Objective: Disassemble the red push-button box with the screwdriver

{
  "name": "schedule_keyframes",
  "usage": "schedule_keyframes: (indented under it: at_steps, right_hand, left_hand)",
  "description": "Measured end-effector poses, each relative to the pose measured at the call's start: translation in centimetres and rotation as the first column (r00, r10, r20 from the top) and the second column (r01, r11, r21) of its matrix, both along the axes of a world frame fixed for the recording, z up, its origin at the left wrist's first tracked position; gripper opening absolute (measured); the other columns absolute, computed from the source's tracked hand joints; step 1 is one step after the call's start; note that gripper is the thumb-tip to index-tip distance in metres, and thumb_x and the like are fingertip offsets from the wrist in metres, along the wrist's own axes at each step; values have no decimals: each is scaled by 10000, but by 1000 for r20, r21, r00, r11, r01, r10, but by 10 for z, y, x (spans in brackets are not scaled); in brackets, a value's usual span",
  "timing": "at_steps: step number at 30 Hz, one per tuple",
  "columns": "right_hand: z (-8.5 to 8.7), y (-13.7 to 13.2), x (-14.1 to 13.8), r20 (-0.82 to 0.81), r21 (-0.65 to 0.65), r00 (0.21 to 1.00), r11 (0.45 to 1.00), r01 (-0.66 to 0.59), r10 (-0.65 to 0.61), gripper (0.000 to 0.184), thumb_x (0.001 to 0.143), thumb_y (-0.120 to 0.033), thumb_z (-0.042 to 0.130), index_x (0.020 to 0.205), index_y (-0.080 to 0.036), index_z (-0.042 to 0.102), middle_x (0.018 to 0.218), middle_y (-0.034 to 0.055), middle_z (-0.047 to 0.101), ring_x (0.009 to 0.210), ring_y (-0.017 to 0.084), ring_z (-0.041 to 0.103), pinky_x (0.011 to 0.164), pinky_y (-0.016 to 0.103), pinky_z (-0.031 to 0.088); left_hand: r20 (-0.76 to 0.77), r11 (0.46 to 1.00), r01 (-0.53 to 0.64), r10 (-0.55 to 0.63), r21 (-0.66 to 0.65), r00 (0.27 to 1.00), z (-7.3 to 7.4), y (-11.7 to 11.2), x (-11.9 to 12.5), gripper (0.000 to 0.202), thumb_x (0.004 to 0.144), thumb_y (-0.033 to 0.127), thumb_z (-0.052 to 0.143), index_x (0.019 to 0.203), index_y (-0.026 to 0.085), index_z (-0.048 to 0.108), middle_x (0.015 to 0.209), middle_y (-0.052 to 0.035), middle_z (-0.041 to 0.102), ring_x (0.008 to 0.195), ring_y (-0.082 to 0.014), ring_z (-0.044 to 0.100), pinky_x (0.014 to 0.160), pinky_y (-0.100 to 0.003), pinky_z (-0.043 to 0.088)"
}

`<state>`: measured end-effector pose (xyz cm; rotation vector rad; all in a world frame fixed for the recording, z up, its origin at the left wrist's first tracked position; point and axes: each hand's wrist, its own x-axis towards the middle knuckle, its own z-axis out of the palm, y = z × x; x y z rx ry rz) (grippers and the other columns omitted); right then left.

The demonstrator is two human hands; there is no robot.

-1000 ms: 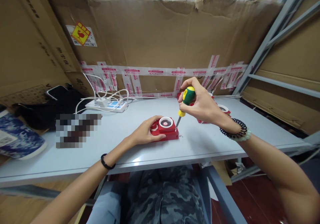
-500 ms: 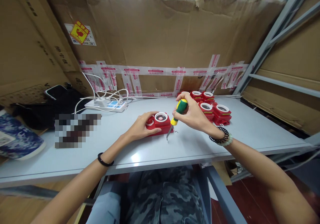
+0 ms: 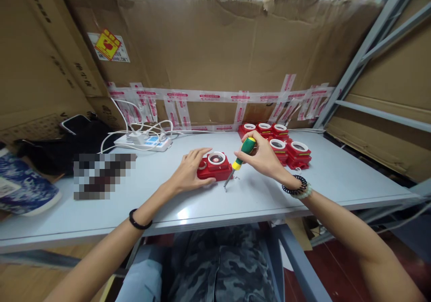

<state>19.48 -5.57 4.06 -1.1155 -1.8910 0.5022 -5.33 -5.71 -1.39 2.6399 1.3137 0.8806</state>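
Evidently the red box (image 3: pixel 215 174), just ahead at twelve o'clock on the counter (image 3: pixel 197 143), is mid-work: my slim-shafted screwdriver (image 3: pixel 248 145) points down off its five o'clock side and a small metal piece (image 3: pixel 237 177) lies at its four o'clock, while I can't tell whether the similar boxes (image 3: pixel 298 159) at its two o'clock are finished. My left hand (image 3: pixel 186 171) loosely grasps its glossy, hard-looking block body beside the round white ring (image 3: pixel 216 164), and my right hand (image 3: pixel 264 156) clenches the bulging green-and-yellow handle.
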Motion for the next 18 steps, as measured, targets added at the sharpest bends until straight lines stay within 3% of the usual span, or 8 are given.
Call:
schedule_keyframes:
  at_steps: [2, 5, 9, 13, 18]
  right_hand:
    - [-2, 2, 2, -13, 5, 1000, 1000, 4, -4, 345, 696, -352, 681, 937, -231, 466, 754, -40, 541, 634, 139, 547, 599, 294, 471]
    - [-5, 2, 2, -63, -13, 998, 1000, -9, 9, 352, 686, -332, 688, 940, -232, 466, 745, -43, 544, 629, 141, 563, 587, 297, 487]
    - [-6, -2, 1, -130, -85, 990, 994, -63, 52, 385, 673, -333, 703, 947, -235, 452, 748, -47, 540, 610, 147, 592, 552, 301, 509]
    - [-6, -4, 1, -159, -126, 984, 986, -105, 85, 389, 675, -306, 703, 957, -231, 446, 736, -53, 525, 600, 146, 602, 542, 294, 510]
    - [3, -2, 8, -239, 51, 971, 998, -19, 31, 291, 708, -228, 642, 933, -219, 458, 753, -37, 552, 674, 139, 585, 628, 290, 497]
  left_hand:
    - [27, 990, -23, 19, 137, 999, 3, -9, 4, 658, 729, 450, 674, 1295, 221, 429, 1361, -145, 452, 1262, -336, 402, 986, -469, 325]
    - [-40, 963, -1, 12, 270, 999, 2, -27, 17, 307, 783, 420, 634, 1020, 227, 608, 1212, -106, 560, 1187, -319, 452, 946, -457, 318]
    - [-197, 956, 78, -22, 282, 980, -10, -41, 34, 265, 821, 456, 611, 933, 222, 663, 1140, -106, 600, 1095, -320, 491, 849, -456, 325]
    - [-234, 962, 72, -8, 265, 972, -17, -39, 38, 166, 858, 347, 589, 829, 217, 688, 1075, -94, 617, 1037, -291, 507, 790, -433, 330]
    - [-223, 971, 50, 3, 233, 975, -17, -41, 33, 163, 859, 352, 595, 842, 238, 710, 1047, -77, 613, 973, -267, 513, 775, -417, 326]
